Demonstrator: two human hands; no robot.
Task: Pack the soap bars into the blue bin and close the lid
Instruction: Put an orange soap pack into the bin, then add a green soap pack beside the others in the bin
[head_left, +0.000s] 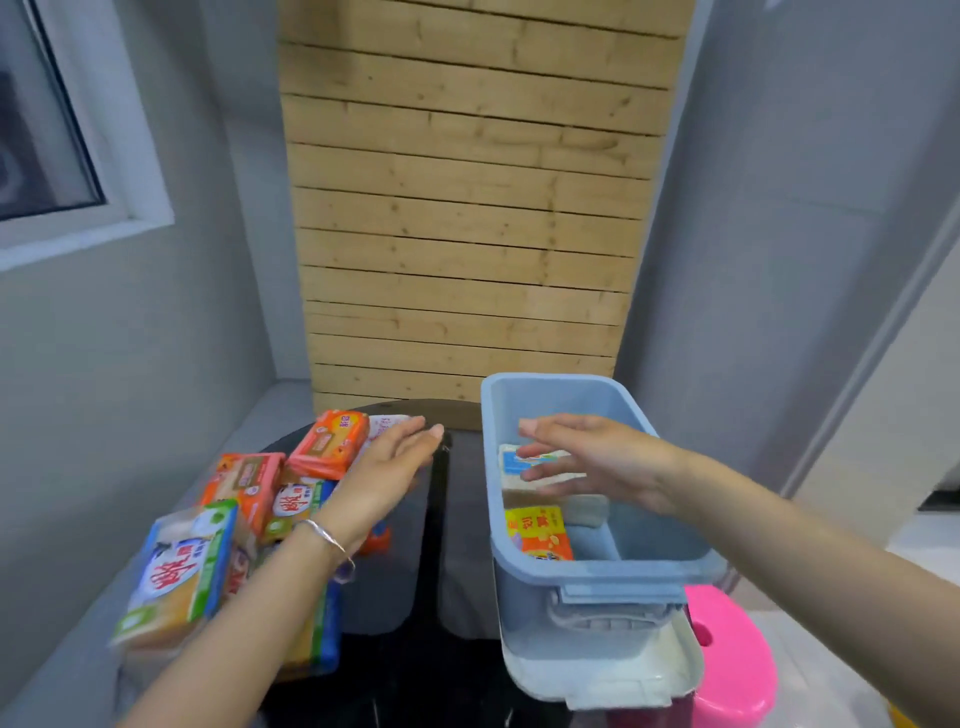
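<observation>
Soap bars (244, 488): wrapped packs, orange and blue-green, heaped loosely at lower left of the frame on the worktop (431, 571). Two more lie inside the blue bin (623, 569): a yellow-orange pack (537, 532) near the front and a white pack (540, 467) behind it.
Handling, judged: stiff blocks, fairly heavy for their bulk, wrappers glossy and likely slippery. Best taken across the long sides.
Blue bin: open, centre right of the frame, with much room left.
Lid (597, 670): pale, off the bin, lying low in front of it.
Left hand (384, 478): fingers straight and together over the heap, holding nothing.
Right hand (587, 462): fingers spread over the bin, holding nothing.
Worktop: dark, glossy, rounded edge.
Room: pink stool (737, 649) at lower right, wooden slat panel (467, 208) behind, grey walls, window (41, 130) at upper left.
</observation>
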